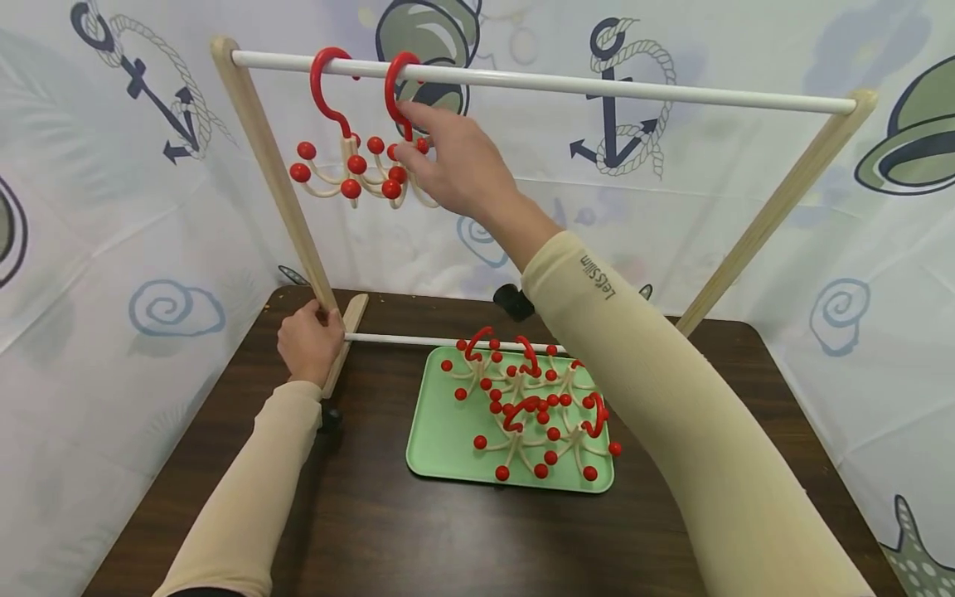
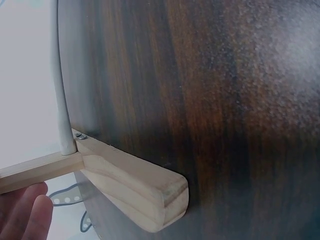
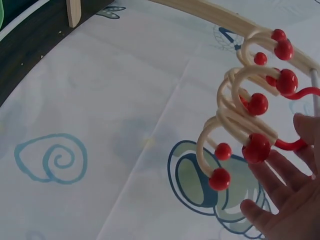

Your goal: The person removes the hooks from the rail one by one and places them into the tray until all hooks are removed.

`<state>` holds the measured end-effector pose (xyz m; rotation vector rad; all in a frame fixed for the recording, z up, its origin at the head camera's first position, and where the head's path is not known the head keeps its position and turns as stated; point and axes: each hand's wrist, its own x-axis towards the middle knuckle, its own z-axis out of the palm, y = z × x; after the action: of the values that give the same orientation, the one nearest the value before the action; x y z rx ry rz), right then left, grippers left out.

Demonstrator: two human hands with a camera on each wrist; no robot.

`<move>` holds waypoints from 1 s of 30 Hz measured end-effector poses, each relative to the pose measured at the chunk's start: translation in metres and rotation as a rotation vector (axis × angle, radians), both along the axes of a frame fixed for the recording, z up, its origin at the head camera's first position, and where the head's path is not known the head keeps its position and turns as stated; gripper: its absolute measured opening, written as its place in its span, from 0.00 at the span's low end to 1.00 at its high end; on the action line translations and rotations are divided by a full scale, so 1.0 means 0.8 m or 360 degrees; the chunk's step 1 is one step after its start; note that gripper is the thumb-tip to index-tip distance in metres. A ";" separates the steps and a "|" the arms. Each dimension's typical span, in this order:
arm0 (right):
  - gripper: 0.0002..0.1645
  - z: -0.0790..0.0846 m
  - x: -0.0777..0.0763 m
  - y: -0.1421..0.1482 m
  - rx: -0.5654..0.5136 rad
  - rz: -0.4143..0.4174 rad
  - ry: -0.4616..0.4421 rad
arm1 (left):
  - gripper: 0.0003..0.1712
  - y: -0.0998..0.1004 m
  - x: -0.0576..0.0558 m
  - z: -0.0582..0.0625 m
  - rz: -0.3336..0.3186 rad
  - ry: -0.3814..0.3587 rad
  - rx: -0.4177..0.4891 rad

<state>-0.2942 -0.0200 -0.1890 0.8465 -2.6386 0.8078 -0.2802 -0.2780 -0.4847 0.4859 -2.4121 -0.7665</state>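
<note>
Two hangers with red hooks and curved beige arms tipped with red balls hang from the white rod. At the second hanger, my right hand has its index finger against the hook and its thumb lower down, apart from the finger. In the right wrist view its fingers are spread beside the hook. The first hanger hangs to its left. My left hand grips the left wooden post low down, just above its foot.
A green tray on the dark brown table bears several more such hangers. A lower white rod runs behind it. The right wooden post slants up to the rod's end. A patterned cloth hangs behind. A small black object stands behind the tray.
</note>
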 end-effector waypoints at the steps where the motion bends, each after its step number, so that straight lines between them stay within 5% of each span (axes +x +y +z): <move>1: 0.34 0.000 0.002 -0.002 -0.0003 -0.0004 0.0016 | 0.16 0.000 0.000 0.000 0.0004 0.0007 -0.0005; 16: 0.16 0.010 -0.007 0.004 -0.0060 -0.0231 0.0199 | 0.15 0.003 0.003 0.002 0.0021 0.0000 0.0003; 30: 0.16 0.021 -0.006 0.048 -0.0131 -0.0297 0.0434 | 0.17 0.002 -0.001 -0.001 0.0014 0.0007 0.0014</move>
<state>-0.2990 0.0182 -0.1723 0.6280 -2.3845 0.6935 -0.2812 -0.2763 -0.4858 0.4980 -2.4020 -0.7742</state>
